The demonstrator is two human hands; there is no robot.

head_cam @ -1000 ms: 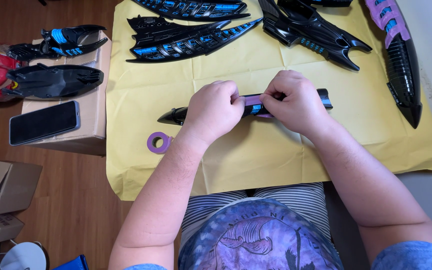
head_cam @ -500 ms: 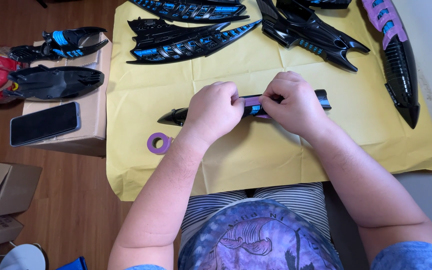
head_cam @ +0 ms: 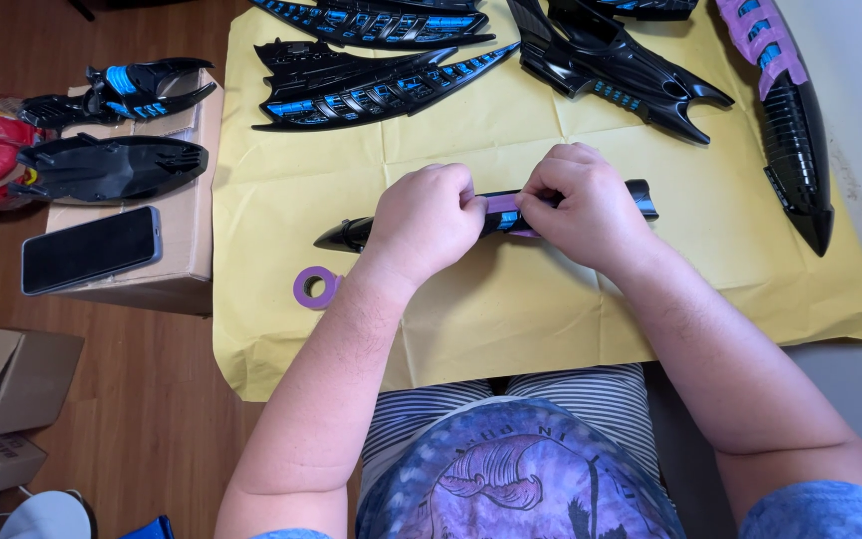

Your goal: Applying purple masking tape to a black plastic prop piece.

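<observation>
Barely any change since earlier: left hand [head_cam: 426,222] and right hand [head_cam: 591,210] still pinch purple tape [head_cam: 502,204] onto black part [head_cam: 496,218], long axis left-right, mid yellow paper [head_cam: 551,309]; both equally near.

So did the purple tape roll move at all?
No. The purple tape roll sits at the same spot by the left edge of the yellow paper, just below the black part's pointed tip.
</observation>
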